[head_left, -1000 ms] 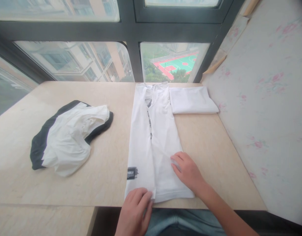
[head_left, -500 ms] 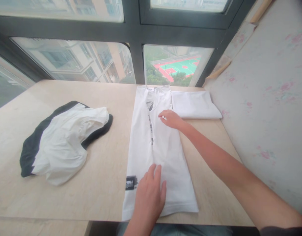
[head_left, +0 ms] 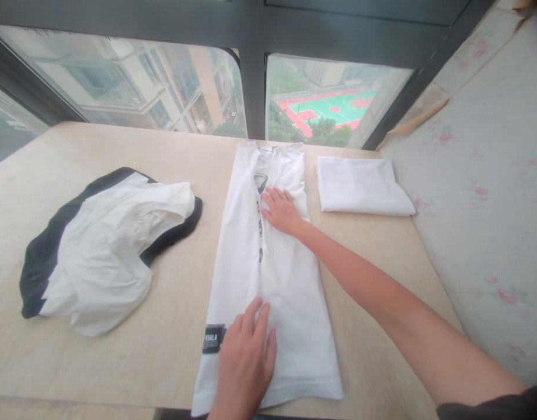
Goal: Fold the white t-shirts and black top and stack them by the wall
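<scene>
A white T-shirt (head_left: 295, 326) lies on the table in front of me, its two sides folded inward into a long strip. Dark print shows through the narrow gap between the folded sides, and a black label patch (head_left: 213, 339) sits near the lower left edge. My left hand (head_left: 246, 350) rests on the lower part of the shirt, fingers stretched out and pointing away from me. Farther up, my right hand (head_left: 282, 211) lies flat on the right folded side, fingertips at the gap. Neither hand grasps anything.
To the left, a loose white and black garment (head_left: 111, 251) lies crumpled on the light wooden table (head_left: 172, 350). A folded white cloth (head_left: 362, 185) lies at the back right. Windows (head_left: 338, 105) border the far edge, and a flowered wall (head_left: 491, 204) stands on the right.
My right hand has come down from above the shirt onto its upper right side, with fingers spreading flat. The shirt's upper right edge now lies apart from the folded cloth. The view has tilted down.
</scene>
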The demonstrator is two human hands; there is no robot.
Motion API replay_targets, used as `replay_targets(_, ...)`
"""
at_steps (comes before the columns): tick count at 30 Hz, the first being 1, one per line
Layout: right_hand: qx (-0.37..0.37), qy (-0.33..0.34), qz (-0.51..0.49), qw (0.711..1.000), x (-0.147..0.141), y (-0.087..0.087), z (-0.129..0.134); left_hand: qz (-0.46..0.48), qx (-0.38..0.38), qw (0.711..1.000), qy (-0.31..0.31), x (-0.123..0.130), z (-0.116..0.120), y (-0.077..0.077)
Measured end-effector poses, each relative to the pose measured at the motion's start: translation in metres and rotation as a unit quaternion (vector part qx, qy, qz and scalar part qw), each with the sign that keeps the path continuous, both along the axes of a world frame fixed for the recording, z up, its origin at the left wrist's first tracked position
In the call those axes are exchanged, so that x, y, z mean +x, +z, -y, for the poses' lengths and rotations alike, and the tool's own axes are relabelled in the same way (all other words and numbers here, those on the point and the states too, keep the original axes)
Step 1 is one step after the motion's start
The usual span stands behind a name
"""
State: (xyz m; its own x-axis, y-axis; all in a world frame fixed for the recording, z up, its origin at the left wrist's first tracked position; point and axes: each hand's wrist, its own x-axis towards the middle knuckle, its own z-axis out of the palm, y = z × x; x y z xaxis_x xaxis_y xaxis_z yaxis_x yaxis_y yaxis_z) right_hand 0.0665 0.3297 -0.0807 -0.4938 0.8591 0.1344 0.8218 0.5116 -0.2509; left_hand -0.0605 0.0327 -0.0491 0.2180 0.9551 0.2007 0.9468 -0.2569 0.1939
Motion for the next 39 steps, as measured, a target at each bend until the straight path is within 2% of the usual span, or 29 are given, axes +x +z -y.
replay_targets(3, -0.002, 0.015, -0.020, 1.000, -0.009, 0.004, -0.007, -0.002, -0.006, 1.000, 0.005, -0.006, -0.001, 0.003)
replay_targets(5, 0.000, 0.021, -0.038, 0.999, -0.005, 0.007, -0.010, 0.003, -0.007, 1.000, 0.006, -0.007, -0.001, 0.005)
replay_targets(9, 0.022, -0.029, -0.035, 0.999, 0.029, 0.014, -0.017, 0.015, 0.000, 1.000, 0.006, -0.005, -0.002, 0.006)
replay_targets(11, 0.029, -0.054, 0.005, 0.998, 0.048, 0.018, -0.020, 0.020, 0.001, 1.000, 0.007, -0.004, -0.003, 0.005)
replay_targets(14, 0.019, -0.046, 0.081, 0.995, 0.065, 0.023, -0.025, 0.024, 0.006, 1.000, 0.010, -0.004, -0.005, 0.003)
replay_targets(20, 0.031, -0.008, 0.118, 0.992, 0.070, 0.029, -0.035, 0.027, 0.006, 1.000, 0.014, -0.006, -0.006, 0.002)
replay_targets(24, 0.048, -0.030, 0.112, 0.992, 0.080, 0.031, -0.034, 0.030, 0.010, 0.999, 0.024, -0.005, -0.003, 0.000)
replay_targets(30, -0.003, -0.055, 0.142, 0.988, 0.085, 0.033, -0.029, 0.033, -0.001, 0.999, 0.021, -0.006, -0.002, -0.001)
replay_targets(34, 0.017, -0.013, 0.054, 0.998, 0.067, 0.039, -0.038, 0.033, -0.010, 0.999, 0.028, -0.006, -0.004, 0.004)
replay_targets(37, 0.016, 0.075, -0.003, 0.997, 0.041, 0.042, -0.049, 0.026, -0.010, 0.999, 0.043, -0.004, -0.008, 0.008)
replay_targets(39, 0.000, 0.144, -0.003, 0.990, 0.022, 0.044, -0.058, 0.018, -0.013, 0.998, 0.052, -0.001, -0.012, 0.012)
